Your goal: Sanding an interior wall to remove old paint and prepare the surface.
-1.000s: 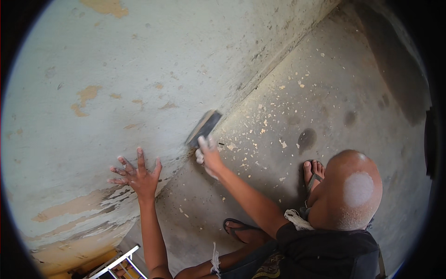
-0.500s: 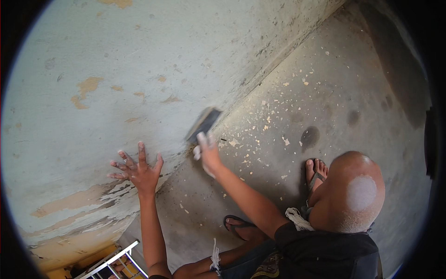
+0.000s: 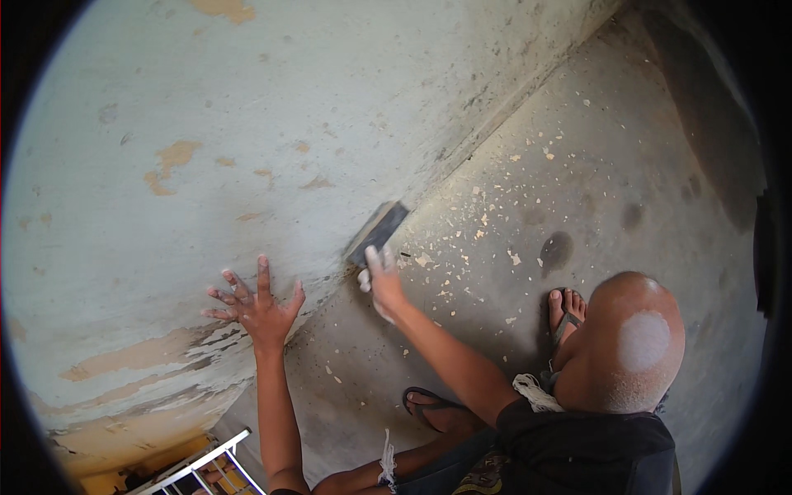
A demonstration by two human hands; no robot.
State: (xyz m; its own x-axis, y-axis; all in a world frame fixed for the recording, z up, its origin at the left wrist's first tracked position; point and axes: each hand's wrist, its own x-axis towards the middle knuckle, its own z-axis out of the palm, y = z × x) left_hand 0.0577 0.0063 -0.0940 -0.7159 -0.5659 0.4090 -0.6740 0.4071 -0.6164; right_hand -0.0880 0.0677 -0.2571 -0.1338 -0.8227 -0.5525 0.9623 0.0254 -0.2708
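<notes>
Head view: right hand (image 3: 381, 285) presses scraper (image 3: 378, 233) near wall's (image 3: 247, 107) bottom edge.

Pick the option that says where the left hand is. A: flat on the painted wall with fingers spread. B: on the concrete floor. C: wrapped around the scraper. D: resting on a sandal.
A: the left hand lies open against the wall, fingers spread, while the right hand holds the scraper in its grip.
</notes>
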